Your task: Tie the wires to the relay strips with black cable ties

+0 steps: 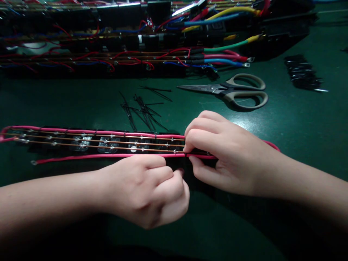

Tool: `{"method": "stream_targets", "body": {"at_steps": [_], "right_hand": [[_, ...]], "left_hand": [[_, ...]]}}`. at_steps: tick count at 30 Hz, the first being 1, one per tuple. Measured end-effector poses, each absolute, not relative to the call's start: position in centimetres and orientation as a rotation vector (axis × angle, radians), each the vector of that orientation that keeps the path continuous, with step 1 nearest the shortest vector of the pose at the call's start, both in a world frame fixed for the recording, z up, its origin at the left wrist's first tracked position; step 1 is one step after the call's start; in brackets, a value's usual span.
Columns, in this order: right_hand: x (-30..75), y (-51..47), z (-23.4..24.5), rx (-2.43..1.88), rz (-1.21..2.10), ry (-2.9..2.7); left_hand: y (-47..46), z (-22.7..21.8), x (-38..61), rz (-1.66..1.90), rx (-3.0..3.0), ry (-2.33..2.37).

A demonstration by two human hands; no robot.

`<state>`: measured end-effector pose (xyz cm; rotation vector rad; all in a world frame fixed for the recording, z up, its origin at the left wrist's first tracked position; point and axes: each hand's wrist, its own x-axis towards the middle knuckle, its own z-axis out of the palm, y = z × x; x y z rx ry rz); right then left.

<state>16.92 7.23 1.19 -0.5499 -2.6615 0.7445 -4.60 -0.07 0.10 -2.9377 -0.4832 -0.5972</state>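
Note:
A long black strip assembly [108,143] lies across the green mat, with copper bars, metal parts and a pink wire [108,156] along its near edge. My right hand [217,152] is curled over the strip's right end, fingers pinched on the pink wire and strip. My left hand [146,192] is closed in a loose fist just below the wire, fingertips meeting the right thumb; what it pinches is too small to make out. Loose black cable ties [141,110] lie just behind the strip.
Scissors [233,90] with grey handles lie behind my right hand. A stack of similar wired strips [136,43] with red, blue, yellow and green cables fills the back. A pile of small black parts [301,72] sits at the far right.

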Motion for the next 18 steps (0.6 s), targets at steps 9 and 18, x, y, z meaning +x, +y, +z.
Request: {"method": "stream_targets", "body": {"at_steps": [9,18], "right_hand": [[17.0,7.22,1.25,-0.549,0.752,-2.663],[16.99,7.23,1.3,-0.567,0.768,-2.662]], "left_hand": [[-0.13,0.0,-4.59,-0.634,-2.971,-0.501],[-0.07,0.17,-4.68,-0.682,-2.953,-0.504]]}}
